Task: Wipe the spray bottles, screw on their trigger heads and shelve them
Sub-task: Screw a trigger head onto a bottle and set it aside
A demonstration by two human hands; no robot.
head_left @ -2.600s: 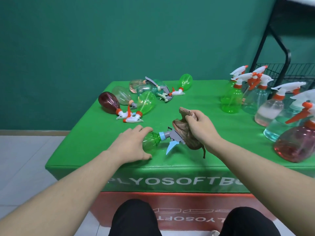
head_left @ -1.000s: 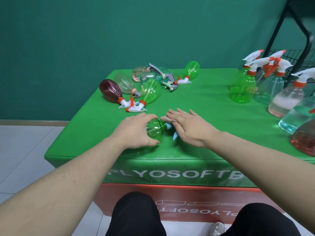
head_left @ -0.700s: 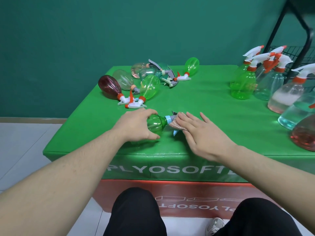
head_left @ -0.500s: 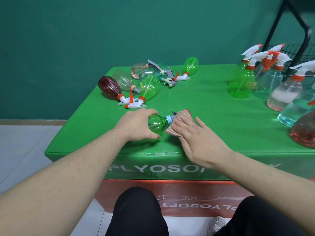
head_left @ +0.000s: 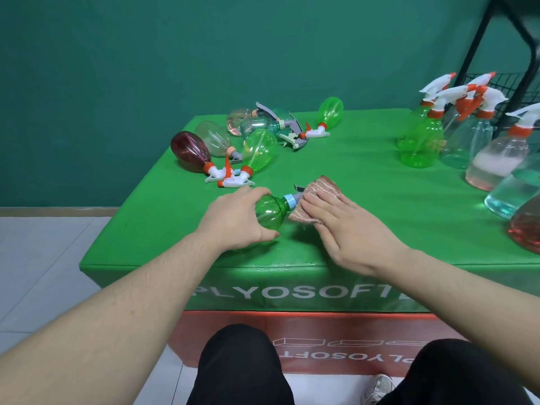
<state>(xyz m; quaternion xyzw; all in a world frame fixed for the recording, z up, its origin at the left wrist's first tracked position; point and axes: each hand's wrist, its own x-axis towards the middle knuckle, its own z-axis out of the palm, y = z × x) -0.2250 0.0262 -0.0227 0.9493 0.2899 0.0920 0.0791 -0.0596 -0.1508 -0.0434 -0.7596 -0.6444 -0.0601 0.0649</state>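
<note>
A small green spray bottle [head_left: 270, 210] with a blue collar lies on its side near the front of the green table [head_left: 365, 171]. My left hand [head_left: 236, 219] grips its body from the left. A brown cloth [head_left: 314, 197] is draped over the bottle's grey trigger head, which it mostly hides. My right hand [head_left: 347, 229] presses flat on the cloth with straight fingers.
Several bottles lie in a heap at the back left: a dark red bottle [head_left: 191, 152], a green bottle [head_left: 260, 150], another green bottle [head_left: 330, 111]. Several upright bottles with white-and-orange heads [head_left: 423, 135] stand at the right. A black wire shelf [head_left: 511, 83] is behind them.
The bunched cloth that my right hand held up is now laid over the trigger head, with the hand flat on it and slid a little right. My left hand stays on the bottle.
</note>
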